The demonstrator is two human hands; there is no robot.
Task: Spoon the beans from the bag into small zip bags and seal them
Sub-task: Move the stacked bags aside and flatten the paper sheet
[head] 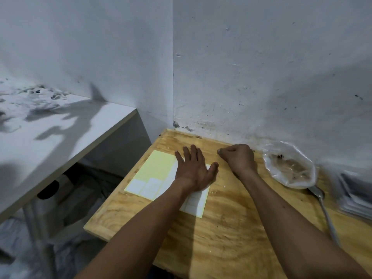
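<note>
A person's left hand (194, 172) lies flat with fingers spread, pressing a yellow label sheet (159, 172) near the wooden tabletop's (221, 228) far left corner. The right hand (238, 158) is beside it, fingers curled into a loose fist; whether it pinches anything cannot be told. The clear bag of beans (290, 168) sits by the far edge, a metal spoon (324, 206) just beside it.
</note>
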